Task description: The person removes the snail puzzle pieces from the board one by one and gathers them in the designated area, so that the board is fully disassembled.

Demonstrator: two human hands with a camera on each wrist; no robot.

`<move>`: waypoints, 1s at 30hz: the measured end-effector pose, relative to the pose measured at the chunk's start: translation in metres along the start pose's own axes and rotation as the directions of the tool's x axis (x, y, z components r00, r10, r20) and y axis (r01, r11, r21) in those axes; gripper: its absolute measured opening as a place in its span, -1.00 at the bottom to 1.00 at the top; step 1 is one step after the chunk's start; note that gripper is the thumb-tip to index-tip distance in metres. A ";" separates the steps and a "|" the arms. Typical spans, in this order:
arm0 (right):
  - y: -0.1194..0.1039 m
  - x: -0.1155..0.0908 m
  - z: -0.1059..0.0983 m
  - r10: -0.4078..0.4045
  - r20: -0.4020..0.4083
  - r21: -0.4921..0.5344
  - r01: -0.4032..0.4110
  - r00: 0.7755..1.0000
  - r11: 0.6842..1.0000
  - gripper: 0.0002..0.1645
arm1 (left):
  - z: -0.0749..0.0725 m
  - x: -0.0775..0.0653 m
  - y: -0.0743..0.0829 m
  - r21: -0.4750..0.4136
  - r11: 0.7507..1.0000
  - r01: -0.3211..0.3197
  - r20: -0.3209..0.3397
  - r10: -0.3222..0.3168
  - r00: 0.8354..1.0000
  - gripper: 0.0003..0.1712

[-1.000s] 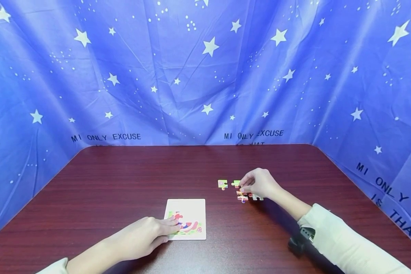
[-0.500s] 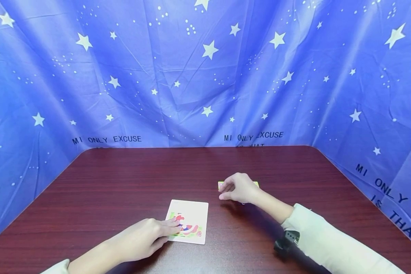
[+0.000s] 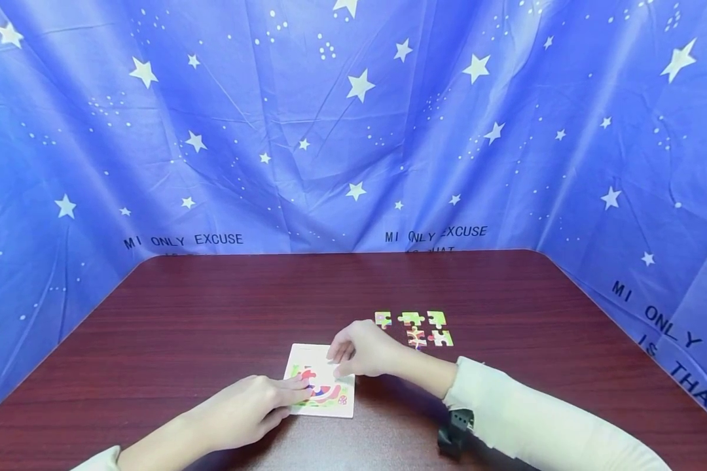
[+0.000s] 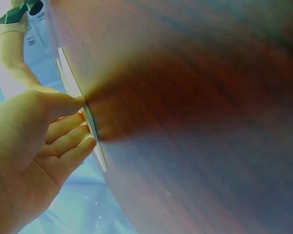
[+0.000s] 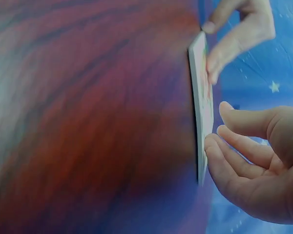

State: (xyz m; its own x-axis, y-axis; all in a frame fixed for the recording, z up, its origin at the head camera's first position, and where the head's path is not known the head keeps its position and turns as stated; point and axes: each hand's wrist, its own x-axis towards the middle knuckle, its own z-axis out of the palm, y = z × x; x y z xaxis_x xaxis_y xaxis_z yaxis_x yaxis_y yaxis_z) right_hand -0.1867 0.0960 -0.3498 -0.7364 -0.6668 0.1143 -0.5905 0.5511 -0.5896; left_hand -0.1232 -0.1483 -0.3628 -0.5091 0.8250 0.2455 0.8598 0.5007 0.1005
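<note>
A square white puzzle board (image 3: 323, 352) lies on the table, its lower part filled with a colourful picture. My left hand (image 3: 250, 405) rests on its left side, straight fingers over the picture and thumb at the edge. In the left wrist view the thumb and fingertips touch the thin board (image 4: 71, 70). My right hand (image 3: 368, 350) is over the board's upper right. In the right wrist view my right hand (image 5: 259, 161) has its thumb apart from its bent fingers, close to the board (image 5: 198, 107), with no piece visible between them.
Several loose puzzle pieces (image 3: 412, 318) lie in two rows beyond the right hand, spaced slightly apart. The dark reddish wooden table (image 3: 224, 307) ends at the back against a blue curtain (image 3: 306, 170) with stars. A black wrist device (image 3: 456, 432) hangs under the right sleeve.
My right hand has moved left and nearer, from the loose pieces to the board, uncovering those pieces. The left hand stays on the board, which has turned slightly.
</note>
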 end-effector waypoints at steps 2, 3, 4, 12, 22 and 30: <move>-0.004 0.005 0.008 -0.021 0.013 0.004 0.021 1.000 1.000 -0.79 | 0.000 -0.002 0.000 0.000 1.000 0.008 0.005 -0.008 1.000 -0.51; -0.006 0.008 0.011 -0.028 0.017 0.002 0.028 0.999 1.000 -0.78 | 0.001 -0.002 0.000 -0.003 1.000 0.011 0.005 -0.011 1.000 -0.50; -0.008 0.011 0.014 -0.038 0.018 -0.002 0.038 0.999 0.999 -0.77 | 0.001 -0.002 0.000 -0.004 1.000 0.015 0.005 -0.015 1.000 -0.50; -0.012 0.024 0.024 -0.034 0.008 0.008 0.034 0.999 0.999 -0.70 | 0.002 0.000 0.000 -0.009 0.999 0.033 0.003 -0.032 0.999 -0.45; -0.011 0.025 0.024 -0.011 -0.023 0.047 0.012 1.000 0.999 -0.72 | 0.002 -0.005 0.003 0.166 0.986 -0.016 -0.064 0.027 0.998 -0.53; -0.012 0.025 0.024 0.024 -0.025 0.066 -0.023 0.999 0.998 -0.72 | 0.000 -0.012 0.004 0.156 0.988 -0.016 -0.011 0.018 1.000 -0.44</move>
State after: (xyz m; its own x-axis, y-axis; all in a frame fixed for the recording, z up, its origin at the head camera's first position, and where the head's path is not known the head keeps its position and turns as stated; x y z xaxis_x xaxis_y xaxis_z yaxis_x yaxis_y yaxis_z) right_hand -0.1897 0.0604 -0.3591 -0.7587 -0.6403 0.1198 -0.5504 0.5316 -0.6438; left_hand -0.1131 -0.1561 -0.3654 -0.4932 0.8308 0.2581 0.8510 0.5223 -0.0550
